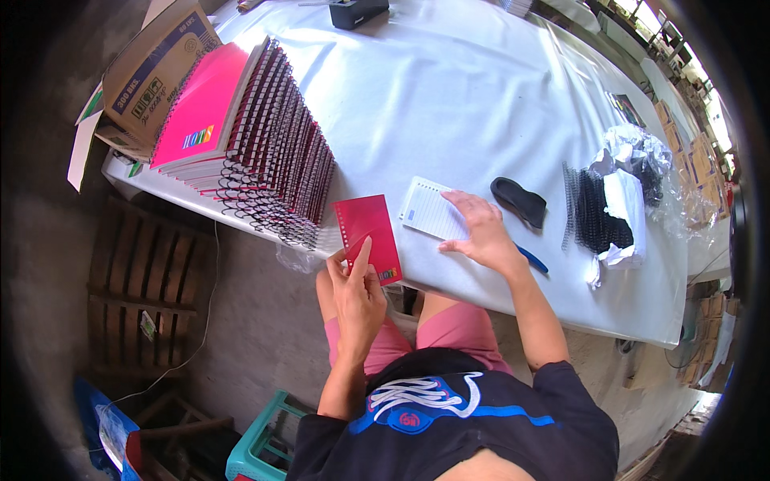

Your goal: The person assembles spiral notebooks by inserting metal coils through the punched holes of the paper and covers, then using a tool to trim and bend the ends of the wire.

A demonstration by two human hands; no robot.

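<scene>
My left hand (358, 301) grips a small red notebook cover (369, 228) by its lower left part. Punched holes run along the cover's left edge, and it is held at the table's front edge. To the right, a small stack of white lined sheets (427, 210) with holes along its top lies on the table. Over the right side of that stack rests my right hand (485, 232), fingers stretched and thumb apart. A blue pen-like tool (532, 259) lies by my right wrist. Just beyond that hand is a black, curved, sole-shaped object (520, 202).
A tall pile of red spiral notebooks (277, 144) stands at the left, beside an open cardboard box (152, 84). Black wire binding coils (593, 208) with white paper and clear plastic lie at the right. A black device (358, 12) sits at the back. A green stool (269, 437) stands below.
</scene>
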